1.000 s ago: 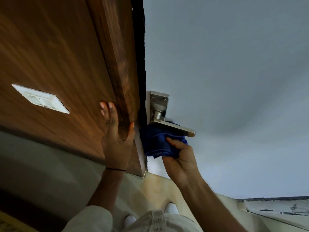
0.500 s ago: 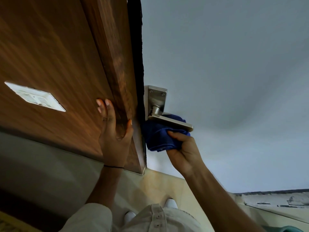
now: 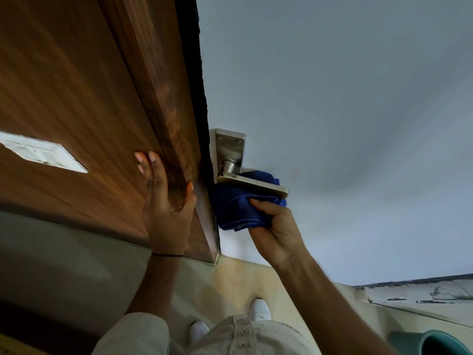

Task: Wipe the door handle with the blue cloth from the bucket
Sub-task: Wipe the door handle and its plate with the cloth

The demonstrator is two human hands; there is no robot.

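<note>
R hand [image 3: 277,233] was clamped on the bunched blue cloth [image 3: 236,211], pressed under & behind the metal door handle [image 3: 252,184], w/ L hand [image 3: 166,201] spread flat on the door edge [image 3: 163,98]; cloth looked soft & light, best held wadded.

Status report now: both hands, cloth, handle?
Left hand flat on door edge. Right hand grips blue cloth, pressed under handle. Nothing blocking.
</note>
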